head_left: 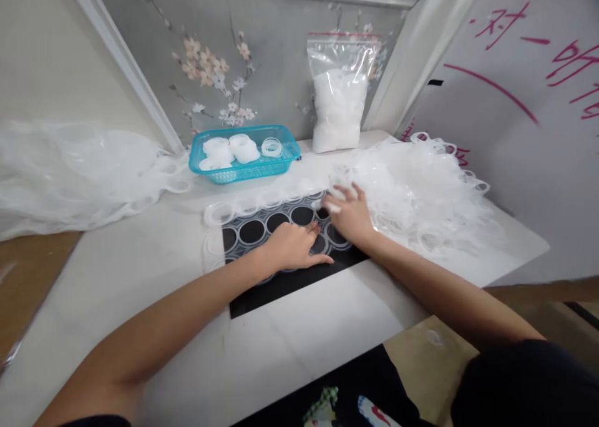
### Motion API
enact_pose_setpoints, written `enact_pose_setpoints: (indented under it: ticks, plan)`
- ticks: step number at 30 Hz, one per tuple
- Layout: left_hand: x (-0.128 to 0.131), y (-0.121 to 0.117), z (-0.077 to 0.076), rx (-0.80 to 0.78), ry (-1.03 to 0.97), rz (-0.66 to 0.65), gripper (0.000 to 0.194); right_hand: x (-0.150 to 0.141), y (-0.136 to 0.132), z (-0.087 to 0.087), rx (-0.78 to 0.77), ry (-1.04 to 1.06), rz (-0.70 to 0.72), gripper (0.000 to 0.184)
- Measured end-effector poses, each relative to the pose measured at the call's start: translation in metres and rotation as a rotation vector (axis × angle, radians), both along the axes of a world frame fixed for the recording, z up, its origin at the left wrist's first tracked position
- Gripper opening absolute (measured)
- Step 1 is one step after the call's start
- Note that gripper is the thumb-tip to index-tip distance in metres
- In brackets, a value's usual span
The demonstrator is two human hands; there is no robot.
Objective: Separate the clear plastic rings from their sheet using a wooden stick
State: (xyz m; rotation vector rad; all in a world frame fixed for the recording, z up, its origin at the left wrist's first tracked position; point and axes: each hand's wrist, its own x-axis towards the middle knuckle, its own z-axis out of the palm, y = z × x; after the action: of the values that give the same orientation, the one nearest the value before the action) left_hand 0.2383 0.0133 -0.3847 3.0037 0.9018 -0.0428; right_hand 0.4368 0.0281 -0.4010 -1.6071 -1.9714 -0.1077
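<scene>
A sheet of translucent white plastic with joined rings (223,213) lies over a black mat (253,299) on the table. My left hand (292,246) rests flat on the sheet, fingers stretched out and thumb apart. Just to its right, my right hand (350,216) is bent over the sheet's far right part, fingers curled and slightly blurred. Something small and whitish shows at its fingertips, too unclear to name. Both hands cover part of the ring pattern.
A heap of clear ringed plastic (402,183) lies at the right. Behind stand a blue basket (246,176) with white rings (243,147) and a filled zip bag (337,108). More plastic (79,171) lies left. A framed picture (262,46) and a whiteboard (528,165) border the table.
</scene>
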Motion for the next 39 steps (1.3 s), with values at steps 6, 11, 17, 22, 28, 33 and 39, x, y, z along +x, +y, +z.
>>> enact_pose_setpoints:
  ticks: [6,11,17,22,28,33,39]
  plan:
    - [0.005,-0.007,0.018,-0.007,-0.007,0.011,0.066,0.021,-0.013,0.029,0.097,0.256,-0.095,0.028]
    - [0.004,-0.036,0.01,0.014,0.027,-0.12,0.067,0.01,-0.091,-0.007,-0.278,0.473,0.115,0.029]
    - [0.002,-0.049,0.0,0.018,0.048,-0.116,0.068,0.007,-0.095,-0.014,-0.346,0.624,0.095,0.032]
    - [0.001,-0.047,-0.003,-0.008,0.044,-0.114,0.071,0.008,-0.091,-0.013,-0.343,0.593,0.095,0.033]
    - [0.001,-0.048,0.0,-0.111,-0.005,-0.081,0.076,0.001,-0.106,-0.022,-0.191,0.227,0.057,0.026]
    - [0.002,-0.047,0.004,-0.222,-0.013,-0.068,0.091,0.022,-0.069,-0.002,0.051,-0.118,0.014,0.022]
    - [-0.001,-0.052,0.012,-0.22,-0.003,-0.048,0.088,0.039,-0.03,0.026,0.189,0.107,-0.275,0.026]
